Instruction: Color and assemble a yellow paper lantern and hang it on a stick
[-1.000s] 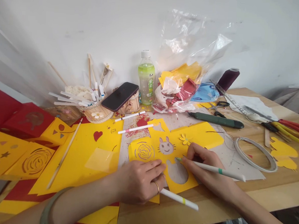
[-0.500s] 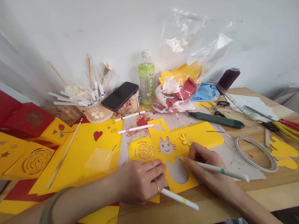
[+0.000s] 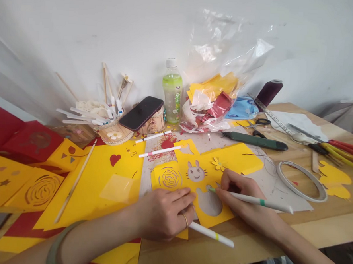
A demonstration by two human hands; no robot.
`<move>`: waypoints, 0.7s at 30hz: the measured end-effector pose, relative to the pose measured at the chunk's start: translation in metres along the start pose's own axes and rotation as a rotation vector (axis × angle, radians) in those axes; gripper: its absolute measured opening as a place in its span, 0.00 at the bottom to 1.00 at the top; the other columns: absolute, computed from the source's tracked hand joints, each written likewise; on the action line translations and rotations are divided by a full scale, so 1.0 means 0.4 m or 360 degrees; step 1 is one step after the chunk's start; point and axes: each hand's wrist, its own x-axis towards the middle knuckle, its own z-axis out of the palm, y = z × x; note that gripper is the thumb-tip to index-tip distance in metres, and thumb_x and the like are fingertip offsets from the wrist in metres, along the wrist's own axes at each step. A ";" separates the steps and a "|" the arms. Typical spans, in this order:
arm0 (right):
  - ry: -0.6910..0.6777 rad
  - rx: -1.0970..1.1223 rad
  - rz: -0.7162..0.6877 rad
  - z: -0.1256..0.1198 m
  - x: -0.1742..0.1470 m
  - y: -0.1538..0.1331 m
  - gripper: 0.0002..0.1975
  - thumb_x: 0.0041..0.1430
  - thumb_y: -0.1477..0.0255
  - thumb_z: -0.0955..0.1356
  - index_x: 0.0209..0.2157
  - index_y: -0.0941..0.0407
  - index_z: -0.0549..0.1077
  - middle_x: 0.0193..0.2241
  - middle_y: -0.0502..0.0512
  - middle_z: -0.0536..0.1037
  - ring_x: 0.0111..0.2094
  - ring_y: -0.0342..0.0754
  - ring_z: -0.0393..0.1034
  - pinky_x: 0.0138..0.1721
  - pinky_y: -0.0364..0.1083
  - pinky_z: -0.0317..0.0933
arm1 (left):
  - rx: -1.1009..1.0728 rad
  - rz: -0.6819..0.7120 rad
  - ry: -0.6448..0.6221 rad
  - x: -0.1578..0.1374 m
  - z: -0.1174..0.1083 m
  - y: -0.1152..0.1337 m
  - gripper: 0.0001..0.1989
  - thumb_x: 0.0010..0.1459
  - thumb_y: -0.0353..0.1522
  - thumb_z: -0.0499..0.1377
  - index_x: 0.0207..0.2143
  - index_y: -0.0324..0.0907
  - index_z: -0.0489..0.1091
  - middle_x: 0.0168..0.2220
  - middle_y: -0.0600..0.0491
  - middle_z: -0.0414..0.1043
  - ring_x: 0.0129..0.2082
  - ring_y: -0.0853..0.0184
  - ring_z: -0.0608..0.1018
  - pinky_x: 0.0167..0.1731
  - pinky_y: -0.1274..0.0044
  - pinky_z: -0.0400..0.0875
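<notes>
Pale wall (image 3: 135,22) and wooden table (image 3: 277,237): the work is carried on the latter. To the left of the left grip (image 3: 168,215), large yellow sheets (image 3: 92,186) are spread. Beyond both grips, a clear plastic bag (image 3: 214,96) is filled with yellow and red scraps; just beside it, a bottle (image 3: 172,94) is stood upright. Beneath the left grip and beside the right grip (image 3: 244,196), the cut yellow card (image 3: 211,178) is laid flat. To the right of the right grip, a white ring (image 3: 323,196) is placed. By the left grip, fingers together, the card is touched; whether the yellow-banded marker (image 3: 212,233) projecting from under it is clasped cannot be told. By the right grip, closed fingers are clamped on the green-banded marker (image 3: 256,199), its tip held at the rounded cut-out (image 3: 209,203). Just beyond that grip, a small yellow flower (image 3: 218,163) is seen.
</notes>
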 end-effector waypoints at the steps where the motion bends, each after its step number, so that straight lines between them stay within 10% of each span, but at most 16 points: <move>1: 0.0017 -0.0006 0.0004 0.000 0.000 0.000 0.11 0.53 0.73 0.62 0.20 0.53 0.56 0.17 0.45 0.59 0.20 0.41 0.53 0.19 0.42 0.48 | -0.0001 0.0000 -0.0006 0.000 0.000 -0.001 0.09 0.57 0.28 0.51 0.34 0.35 0.70 0.40 0.44 0.75 0.40 0.60 0.77 0.31 0.73 0.77; 21: 0.0083 -0.0010 -0.0006 -0.001 0.003 0.002 0.10 0.52 0.72 0.62 0.20 0.53 0.56 0.16 0.45 0.59 0.18 0.41 0.52 0.18 0.41 0.48 | -0.0018 -0.0016 -0.0021 -0.008 0.001 -0.002 0.09 0.56 0.27 0.52 0.35 0.34 0.71 0.41 0.43 0.75 0.42 0.60 0.77 0.35 0.73 0.77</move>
